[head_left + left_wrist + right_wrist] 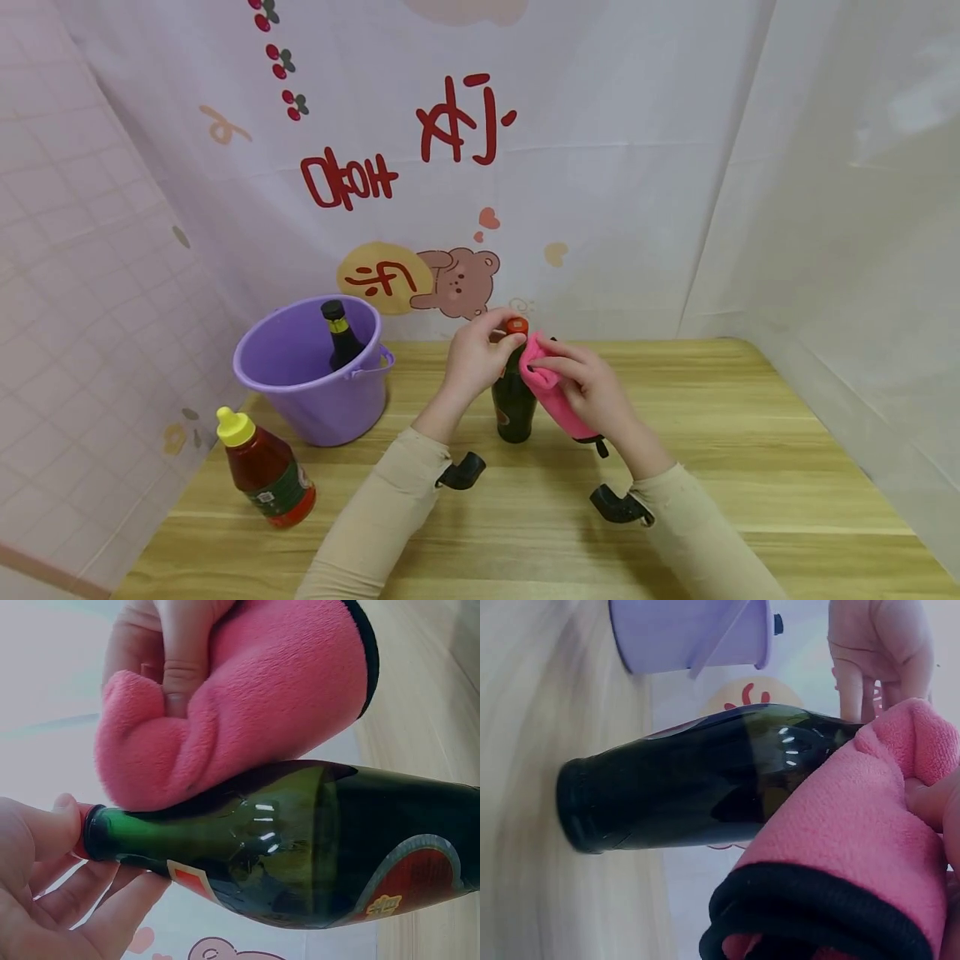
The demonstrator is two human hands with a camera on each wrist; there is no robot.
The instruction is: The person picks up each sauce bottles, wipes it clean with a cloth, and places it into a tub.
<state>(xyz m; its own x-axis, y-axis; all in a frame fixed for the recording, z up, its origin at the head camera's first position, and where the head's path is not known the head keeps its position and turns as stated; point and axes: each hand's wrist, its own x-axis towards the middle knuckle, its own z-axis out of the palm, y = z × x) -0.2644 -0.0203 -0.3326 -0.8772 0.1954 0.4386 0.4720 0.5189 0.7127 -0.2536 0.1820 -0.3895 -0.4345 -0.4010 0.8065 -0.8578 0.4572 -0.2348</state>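
Note:
A dark green glass bottle [514, 410] with a red cap [517, 325] stands upright on the wooden table. My left hand [476, 357] pinches it at the cap and upper neck, as the left wrist view shows. From the other side, my right hand [594, 392] holds a folded pink cloth [289, 682] with black edging. The cloth touches the bottle along its neck and shoulder. A red and gold label [420, 881] shows on the bottle's body in the left wrist view, and the right fingertips partly sink into the cloth's folds.
A purple bucket [330, 417] stands at the back left, with another dark bottle [343, 337] inside, black-capped. In front of it is a red sauce bottle [266, 471] with a yellow nozzle cap. A printed curtain [600, 208] hangs behind the table [750, 467].

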